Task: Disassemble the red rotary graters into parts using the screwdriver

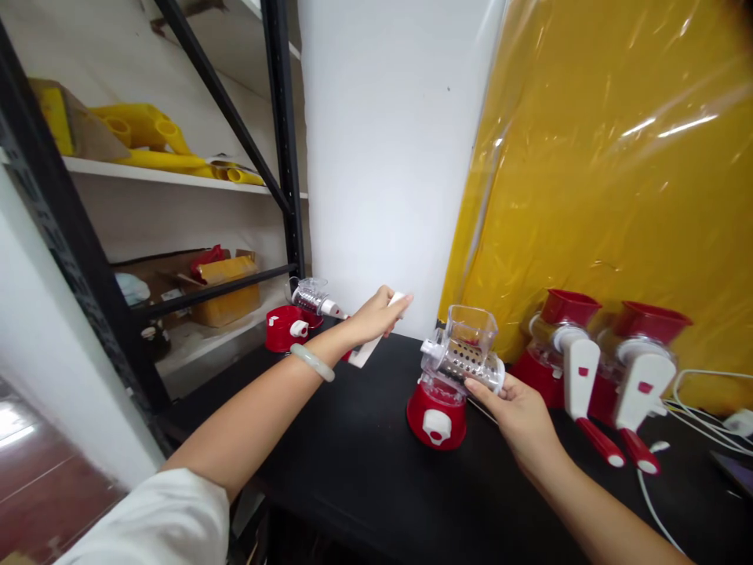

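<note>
A rotary drum grater (436,420) with a red base and a clear hopper (471,326) stands upright on the black table. My right hand (523,416) is closed on the white-rimmed end of its perforated metal drum (462,361), which sits in the clear housing. Left of it, my left hand (380,314) is closed around a white crank handle (368,351) with a red part at its lower end. This handle is apart from the grater, and my fingers hide its middle. Beyond my left forearm stands another red and clear grater (286,328).
Two more graters with red hoppers (570,306) and white cranks stand at the right, beside white cables (697,416). A black metal shelf (282,118) with yellow tubes (141,129) and a cardboard box (227,302) rises at the left. Yellow plastic-covered sheeting (600,157) stands behind.
</note>
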`<action>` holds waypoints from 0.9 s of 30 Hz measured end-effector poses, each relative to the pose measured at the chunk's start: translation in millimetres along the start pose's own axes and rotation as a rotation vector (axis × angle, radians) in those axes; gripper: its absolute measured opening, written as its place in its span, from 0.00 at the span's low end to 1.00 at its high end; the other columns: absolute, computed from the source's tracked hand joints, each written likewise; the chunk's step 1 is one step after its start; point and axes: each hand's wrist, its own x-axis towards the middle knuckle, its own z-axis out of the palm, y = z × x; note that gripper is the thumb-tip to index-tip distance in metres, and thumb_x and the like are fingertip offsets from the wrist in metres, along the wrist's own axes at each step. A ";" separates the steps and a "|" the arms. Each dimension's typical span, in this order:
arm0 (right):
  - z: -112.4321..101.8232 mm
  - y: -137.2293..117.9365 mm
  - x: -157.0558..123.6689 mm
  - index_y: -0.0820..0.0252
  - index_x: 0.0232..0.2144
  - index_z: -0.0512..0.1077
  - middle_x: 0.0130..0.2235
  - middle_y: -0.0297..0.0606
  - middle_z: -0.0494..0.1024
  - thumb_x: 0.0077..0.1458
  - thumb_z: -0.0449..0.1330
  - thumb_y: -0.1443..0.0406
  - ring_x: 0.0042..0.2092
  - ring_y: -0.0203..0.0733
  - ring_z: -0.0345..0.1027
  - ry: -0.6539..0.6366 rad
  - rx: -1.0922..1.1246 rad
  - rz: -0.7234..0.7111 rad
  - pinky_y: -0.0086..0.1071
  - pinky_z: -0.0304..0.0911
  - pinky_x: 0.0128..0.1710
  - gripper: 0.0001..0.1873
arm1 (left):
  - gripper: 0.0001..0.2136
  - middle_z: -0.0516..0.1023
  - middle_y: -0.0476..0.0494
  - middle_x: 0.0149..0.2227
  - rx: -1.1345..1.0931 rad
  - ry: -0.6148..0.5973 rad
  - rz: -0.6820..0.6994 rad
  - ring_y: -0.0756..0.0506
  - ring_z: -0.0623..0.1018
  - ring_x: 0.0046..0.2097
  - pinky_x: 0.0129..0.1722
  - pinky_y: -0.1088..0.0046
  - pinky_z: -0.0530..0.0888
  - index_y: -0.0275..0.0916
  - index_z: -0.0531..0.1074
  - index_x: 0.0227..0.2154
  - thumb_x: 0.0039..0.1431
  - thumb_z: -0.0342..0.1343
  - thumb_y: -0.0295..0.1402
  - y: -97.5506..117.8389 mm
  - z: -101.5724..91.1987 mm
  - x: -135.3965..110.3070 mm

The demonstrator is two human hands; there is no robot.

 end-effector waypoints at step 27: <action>-97.6 18.8 -13.9 0.64 0.36 0.77 0.35 0.41 0.80 0.60 0.56 0.44 0.42 0.47 0.74 0.452 -0.443 -0.157 0.35 0.67 0.46 0.28 | 0.22 0.77 0.32 0.48 0.882 -0.208 -0.059 0.34 0.76 0.51 0.52 0.60 0.70 0.35 0.70 0.48 0.64 0.52 0.50 -109.1 31.9 -22.8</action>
